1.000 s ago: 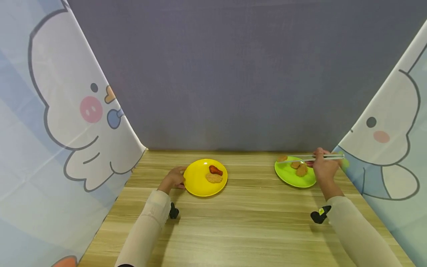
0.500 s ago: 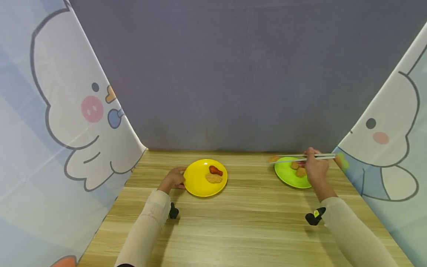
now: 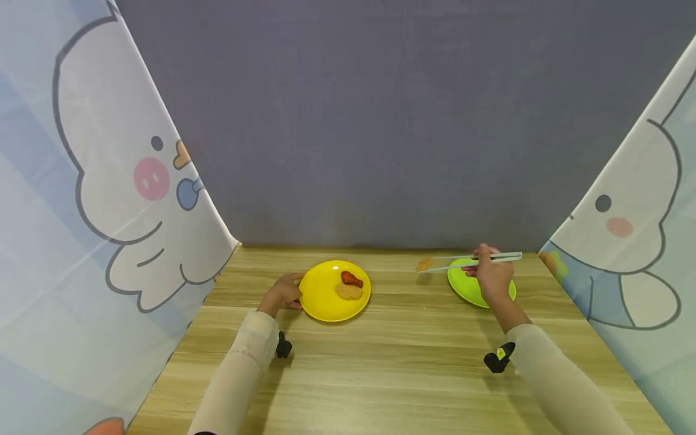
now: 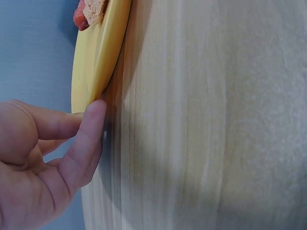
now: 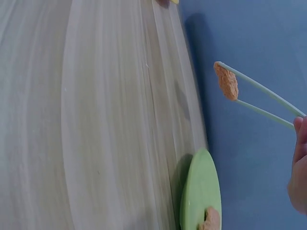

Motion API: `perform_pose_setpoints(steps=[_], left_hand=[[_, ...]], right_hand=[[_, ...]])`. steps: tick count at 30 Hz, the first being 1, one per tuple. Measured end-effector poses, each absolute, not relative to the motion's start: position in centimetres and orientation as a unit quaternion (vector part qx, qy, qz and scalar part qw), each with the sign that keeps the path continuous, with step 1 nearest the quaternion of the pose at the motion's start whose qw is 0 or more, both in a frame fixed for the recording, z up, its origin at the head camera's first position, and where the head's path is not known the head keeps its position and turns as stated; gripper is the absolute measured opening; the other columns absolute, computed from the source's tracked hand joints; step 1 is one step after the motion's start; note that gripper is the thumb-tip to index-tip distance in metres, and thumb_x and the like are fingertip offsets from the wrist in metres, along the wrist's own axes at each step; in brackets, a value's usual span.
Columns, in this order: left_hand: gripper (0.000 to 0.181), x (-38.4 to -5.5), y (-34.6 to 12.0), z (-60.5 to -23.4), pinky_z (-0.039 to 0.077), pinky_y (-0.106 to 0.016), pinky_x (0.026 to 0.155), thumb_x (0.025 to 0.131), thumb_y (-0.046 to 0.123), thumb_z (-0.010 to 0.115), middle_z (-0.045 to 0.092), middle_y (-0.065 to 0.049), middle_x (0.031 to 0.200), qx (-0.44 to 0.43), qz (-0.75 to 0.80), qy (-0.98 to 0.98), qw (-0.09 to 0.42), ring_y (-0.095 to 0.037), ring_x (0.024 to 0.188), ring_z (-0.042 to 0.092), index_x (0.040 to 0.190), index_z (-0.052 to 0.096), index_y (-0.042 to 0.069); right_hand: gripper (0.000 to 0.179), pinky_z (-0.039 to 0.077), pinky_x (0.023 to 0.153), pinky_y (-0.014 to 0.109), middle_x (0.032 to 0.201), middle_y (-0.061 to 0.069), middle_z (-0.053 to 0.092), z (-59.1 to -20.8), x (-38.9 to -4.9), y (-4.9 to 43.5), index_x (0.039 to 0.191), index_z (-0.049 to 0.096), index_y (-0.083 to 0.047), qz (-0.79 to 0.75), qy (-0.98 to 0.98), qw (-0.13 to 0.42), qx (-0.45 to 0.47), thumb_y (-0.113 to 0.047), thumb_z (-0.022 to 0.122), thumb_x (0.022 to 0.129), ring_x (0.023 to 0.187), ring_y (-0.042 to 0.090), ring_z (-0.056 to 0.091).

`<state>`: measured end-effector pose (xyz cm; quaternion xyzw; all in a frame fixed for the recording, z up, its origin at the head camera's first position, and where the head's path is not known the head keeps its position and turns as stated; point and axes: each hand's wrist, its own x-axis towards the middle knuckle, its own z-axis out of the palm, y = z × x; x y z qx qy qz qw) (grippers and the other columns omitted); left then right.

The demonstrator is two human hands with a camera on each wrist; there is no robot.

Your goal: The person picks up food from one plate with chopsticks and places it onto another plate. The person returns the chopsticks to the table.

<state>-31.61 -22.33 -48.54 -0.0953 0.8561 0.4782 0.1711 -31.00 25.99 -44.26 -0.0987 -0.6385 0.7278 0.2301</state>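
My left hand (image 3: 285,291) pinches the near-left rim of a yellow plate (image 3: 318,296), thumb and fingers meeting at the edge in the left wrist view. On that plate lie a toy-like red-brown chicken drumstick (image 3: 351,278) and a tan crumbed chicken piece (image 3: 348,292). My right hand (image 3: 495,278) holds a pair of pale chopsticks (image 5: 261,89). Between their tips a crumbed chicken nugget (image 5: 226,82) is gripped, raised above the table between both plates. Below the right hand is a green plate (image 3: 467,290), partly hidden by it; another nugget (image 5: 209,220) lies there.
The wood-grain table (image 3: 391,362) runs back to a grey wall (image 3: 348,121). Cartoon-printed panels (image 3: 185,254) stand at both sides. A black wrist device (image 3: 497,357) juts from the right sleeve, and another (image 3: 283,344) from the left.
My right hand has moved left with the chopsticks, carrying the nugget from over the green plate to the space left of it. My left hand stays at the yellow plate's rim.
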Motion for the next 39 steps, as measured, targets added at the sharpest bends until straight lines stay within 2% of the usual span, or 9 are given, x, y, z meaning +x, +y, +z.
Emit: perform_pose_setpoints(steps=[4,10,17,24,32,39], left_hand=[[0.075,-31.6,-22.3,-48.4,0.061,-0.03,0.058,0.08,-0.013,0.05,0.061,-0.017,0.093,-0.095,0.47,0.861,0.171,-0.015,0.059,0.06,0.147,0.039,0.018],[0.074,-31.5,-22.2,-48.3,0.061,-0.031,0.058,0.08,-0.012,0.05,0.061,-0.017,0.092,-0.092,0.47,0.862,0.169,-0.015,0.058,0.06,0.147,0.039,0.017],[0.075,-31.5,-22.2,-48.3,0.06,-0.03,0.057,0.079,-0.012,0.052,0.062,-0.017,0.091,-0.096,0.475,0.858,0.169,-0.015,0.057,0.06,0.147,0.04,0.018],[0.075,-31.6,-22.3,-48.4,0.06,-0.029,0.056,0.079,-0.011,0.052,0.061,-0.015,0.091,-0.097,0.467,0.863,0.169,-0.014,0.056,0.059,0.146,0.041,0.019],[0.074,-31.5,-22.3,-48.3,0.06,-0.03,0.056,0.079,-0.012,0.052,0.061,-0.015,0.091,-0.097,0.473,0.859,0.171,-0.014,0.056,0.059,0.146,0.041,0.019],[0.074,-31.5,-22.4,-48.3,0.06,-0.03,0.056,0.079,-0.011,0.052,0.062,-0.015,0.09,-0.096,0.48,0.855,0.17,-0.015,0.057,0.06,0.146,0.042,0.019]], right_hand=[[0.028,0.055,0.043,0.024,0.07,-0.003,0.063,-44.5,-30.8,25.3,0.086,0.062,-0.007,0.711,-0.663,0.211,-0.102,-0.033,0.055,0.095,0.049,0.011,0.066],[0.037,0.055,0.043,0.026,0.064,-0.004,0.064,-44.6,-30.7,23.6,0.092,0.061,0.002,0.71,-0.669,0.199,-0.092,-0.034,0.054,0.096,0.047,0.012,0.066],[0.028,0.055,0.042,0.027,0.069,-0.005,0.062,-44.5,-29.9,20.8,0.086,0.061,-0.002,0.721,-0.666,0.181,-0.057,-0.026,0.052,0.098,0.047,0.014,0.066],[0.046,0.055,0.042,0.025,0.073,-0.002,0.066,-45.6,-29.9,18.5,0.099,0.058,0.012,0.713,-0.679,0.171,-0.03,-0.033,0.052,0.097,0.049,0.013,0.067],[0.038,0.056,0.043,0.028,0.08,0.006,0.065,-45.8,-29.6,16.4,0.098,0.058,0.011,0.723,-0.677,0.139,-0.027,-0.026,0.049,0.099,0.055,0.028,0.069],[0.039,0.055,0.041,0.026,0.08,0.007,0.064,-45.9,-29.2,14.4,0.094,0.059,0.009,0.732,-0.666,0.143,-0.022,-0.029,0.053,0.097,0.047,0.014,0.066]])
